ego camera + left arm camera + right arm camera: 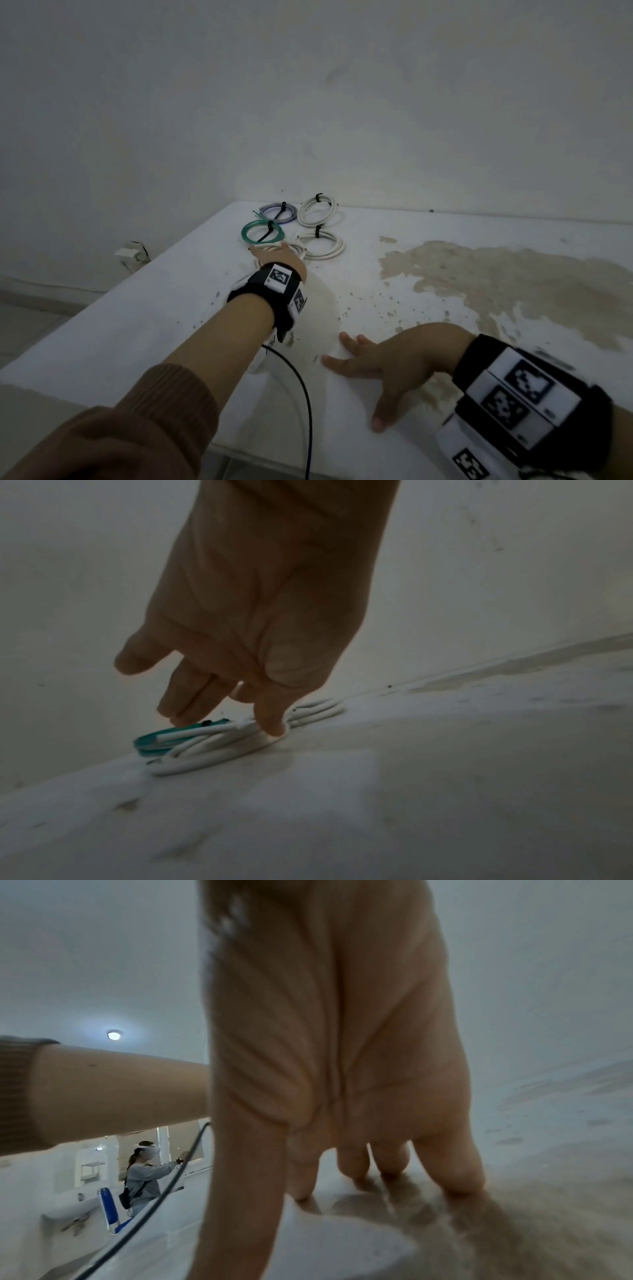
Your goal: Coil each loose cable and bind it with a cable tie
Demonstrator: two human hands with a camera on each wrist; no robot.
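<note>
Several coiled cables lie at the far left of the white table [171, 329]: a purple coil [277, 212], a green coil [263, 233] and two white coils [320, 212] [322, 245], each bound with a black tie. My left hand [274, 255] reaches out to a third white coil [297, 253] just in front of the green one. In the left wrist view the left hand [226, 723] has straight fingers, with the thumb and fingertips [178, 718] touching that white coil [212, 750] as it lies flat on the table. My right hand [363, 363] rests spread on the table, holding nothing.
A black cord [303, 394] runs from my left wrist over the table's front edge. A brown stain [496, 284] covers the right part of the table. The wall stands right behind the coils. Another person [143, 1175] is far off in the room.
</note>
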